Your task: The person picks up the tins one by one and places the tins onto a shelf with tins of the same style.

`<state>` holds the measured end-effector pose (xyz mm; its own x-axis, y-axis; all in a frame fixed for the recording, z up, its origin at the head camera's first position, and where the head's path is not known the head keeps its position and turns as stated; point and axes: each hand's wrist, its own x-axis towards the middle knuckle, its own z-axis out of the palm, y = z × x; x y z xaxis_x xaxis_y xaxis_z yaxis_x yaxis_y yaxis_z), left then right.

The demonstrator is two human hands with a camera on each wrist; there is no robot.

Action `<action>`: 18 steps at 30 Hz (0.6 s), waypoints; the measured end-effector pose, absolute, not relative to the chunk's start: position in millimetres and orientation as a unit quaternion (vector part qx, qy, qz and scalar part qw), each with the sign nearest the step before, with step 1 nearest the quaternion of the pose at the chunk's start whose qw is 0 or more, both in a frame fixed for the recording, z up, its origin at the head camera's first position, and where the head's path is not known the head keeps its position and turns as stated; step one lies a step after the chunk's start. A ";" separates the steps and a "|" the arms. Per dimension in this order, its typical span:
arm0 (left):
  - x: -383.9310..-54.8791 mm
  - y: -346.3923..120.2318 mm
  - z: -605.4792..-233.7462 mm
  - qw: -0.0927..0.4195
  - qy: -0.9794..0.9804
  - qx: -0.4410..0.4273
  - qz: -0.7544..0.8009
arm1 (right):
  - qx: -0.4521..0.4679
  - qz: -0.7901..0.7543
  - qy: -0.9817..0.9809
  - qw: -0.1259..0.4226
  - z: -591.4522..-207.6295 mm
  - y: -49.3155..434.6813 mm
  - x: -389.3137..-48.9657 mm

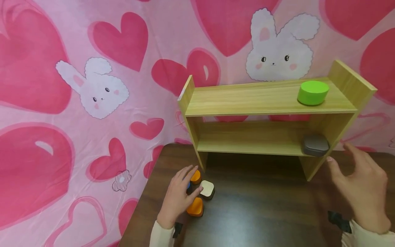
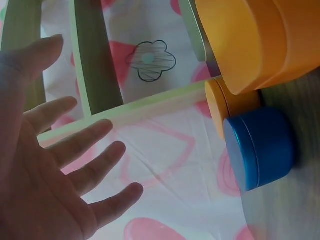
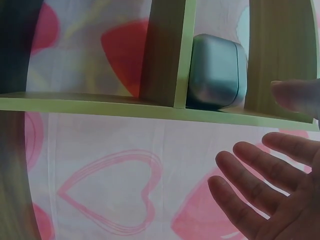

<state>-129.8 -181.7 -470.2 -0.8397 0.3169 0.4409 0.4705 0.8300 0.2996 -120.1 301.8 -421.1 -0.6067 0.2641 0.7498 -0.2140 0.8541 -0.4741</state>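
My left hand (image 1: 179, 199), fingers spread, hovers over a cluster of small tins at the table's left. In the head view these are a round orange tin (image 1: 195, 177), a cream-lidded square tin (image 1: 207, 189), an orange square tin (image 1: 195, 207) and a blue tin (image 2: 265, 150) mostly hidden behind the fingers. Nothing is held there; the left wrist view shows the palm apart from the tins. Beside the shelf's right end, my right hand (image 1: 362, 183) is held up with thumb and fingers apart, holding nothing. Closest to it is a grey tin (image 1: 315, 144) on the lower shelf.
A two-tier wooden shelf (image 1: 253, 99) stands at the back of the dark wooden table (image 1: 256, 206). On its upper board, near the right end, sits a green oval tin (image 1: 313, 92). Behind hangs a pink cloth (image 1: 166, 41) with hearts and rabbits.
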 end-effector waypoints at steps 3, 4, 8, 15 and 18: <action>-130.3 -181.2 -470.7 0.182 -0.941 -0.203 -0.202 | -0.023 0.273 -0.852 0.446 -420.4 303.5 -123.0; -130.2 -180.3 -470.9 0.178 -0.942 -0.201 -0.201 | -0.026 0.278 -0.850 0.447 -420.0 303.9 -124.4; -129.3 -175.2 -472.6 0.153 -0.949 -0.195 -0.195 | -0.031 0.295 -0.841 0.454 -417.8 305.3 -128.9; -128.9 -171.0 -478.2 0.113 -0.959 -0.192 -0.175 | -0.046 0.311 -0.838 0.445 -416.3 305.7 -134.9; -130.1 -171.5 -479.5 0.101 -0.961 -0.189 -0.177 | -0.049 0.312 -0.839 0.444 -416.6 305.1 -138.0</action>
